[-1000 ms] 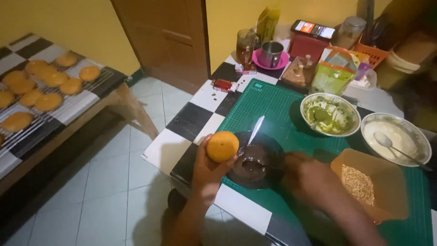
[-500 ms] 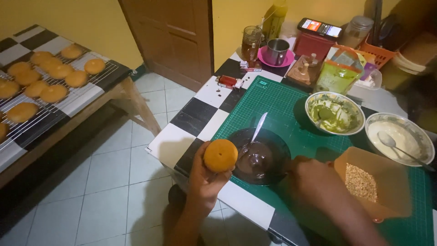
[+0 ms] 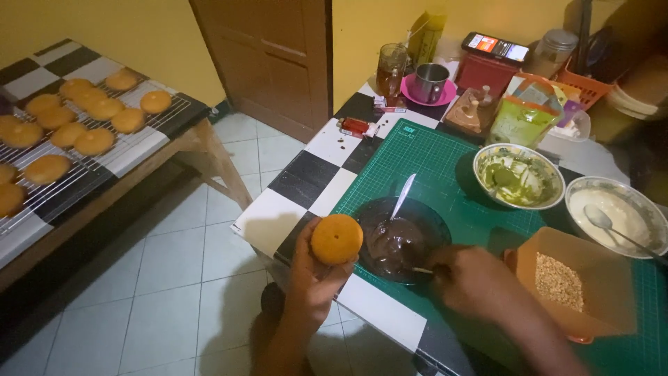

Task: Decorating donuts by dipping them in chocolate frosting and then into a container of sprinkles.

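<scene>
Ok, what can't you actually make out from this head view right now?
- Right hand: blurred; its fingertips and whatever they grip at the dark bowl rim cannot be told.
- Doughnut in the left hand: only the top shows; the underside is hidden by the palm.
- White bowl spoon handle: cut off by the right edge.
- Orange tub: near wall hidden by the right forearm.
- Back-row items: too dim and small to identify.

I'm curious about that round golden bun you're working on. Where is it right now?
In the head view, the bun sits in the left hand, low and centre, just left of the dark bowl of chocolate on the green mat.
</scene>
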